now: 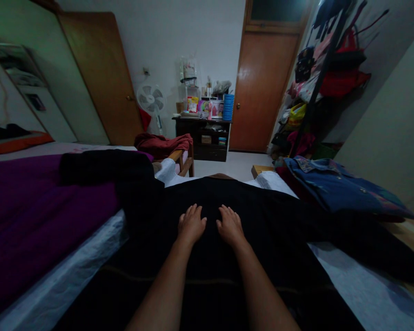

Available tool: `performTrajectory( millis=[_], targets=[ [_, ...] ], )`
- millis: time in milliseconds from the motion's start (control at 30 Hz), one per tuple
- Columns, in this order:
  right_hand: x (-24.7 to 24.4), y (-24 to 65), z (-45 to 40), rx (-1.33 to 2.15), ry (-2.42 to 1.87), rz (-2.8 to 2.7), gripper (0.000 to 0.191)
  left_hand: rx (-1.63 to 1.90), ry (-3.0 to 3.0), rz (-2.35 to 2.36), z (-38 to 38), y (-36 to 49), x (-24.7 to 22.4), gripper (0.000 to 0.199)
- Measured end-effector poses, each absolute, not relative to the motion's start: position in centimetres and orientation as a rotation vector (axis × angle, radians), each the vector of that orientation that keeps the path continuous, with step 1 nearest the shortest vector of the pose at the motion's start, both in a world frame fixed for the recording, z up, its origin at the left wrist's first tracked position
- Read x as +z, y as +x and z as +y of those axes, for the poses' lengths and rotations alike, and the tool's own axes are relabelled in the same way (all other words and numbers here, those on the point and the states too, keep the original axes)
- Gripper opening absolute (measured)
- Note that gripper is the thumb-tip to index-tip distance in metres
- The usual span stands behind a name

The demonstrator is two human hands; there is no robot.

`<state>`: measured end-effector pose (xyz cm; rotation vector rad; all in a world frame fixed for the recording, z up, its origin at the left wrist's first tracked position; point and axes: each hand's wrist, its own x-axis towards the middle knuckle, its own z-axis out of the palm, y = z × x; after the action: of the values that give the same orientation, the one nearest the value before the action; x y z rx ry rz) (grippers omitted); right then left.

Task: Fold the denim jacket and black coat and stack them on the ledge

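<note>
A large black garment point(210, 262) lies spread flat on the bed, its sleeves stretched out to both sides. Near its upper middle, my left hand point(192, 224) rests palm down on the cloth with its fingers spread. My right hand point(230, 225) lies flat beside it, a short gap to the right, fingers also apart. Neither hand holds anything. The left sleeve point(106, 168) reaches over a purple cloth point(48, 220), and the right sleeve point(376, 243) extends past the bed's light cover point(355, 271).
Folded blue clothing point(345, 184) is stacked at the right. Beyond the bed are a red cloth point(165, 145) on a wooden frame, a white fan point(152, 99), a dark cabinet point(202, 138) and a wooden door point(264, 87). Bags point(348, 69) hang at the right.
</note>
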<state>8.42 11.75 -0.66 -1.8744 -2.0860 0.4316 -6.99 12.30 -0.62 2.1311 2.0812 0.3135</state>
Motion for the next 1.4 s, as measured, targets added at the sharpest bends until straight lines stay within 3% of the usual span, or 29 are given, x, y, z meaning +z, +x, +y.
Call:
performTrajectory(
  millis=[267,1400],
  targets=[
    [-0.63,8.44,11.63,0.444,-1.888,-2.083,0.056,0.258,1.914,2.298,12.83,-7.13,-0.68,0.066],
    [-0.15,8.18,11.62,0.447,-1.921,-2.079,0.056,0.253,2.148,2.122,12.82,-6.7,-1.36,0.053]
  ],
)
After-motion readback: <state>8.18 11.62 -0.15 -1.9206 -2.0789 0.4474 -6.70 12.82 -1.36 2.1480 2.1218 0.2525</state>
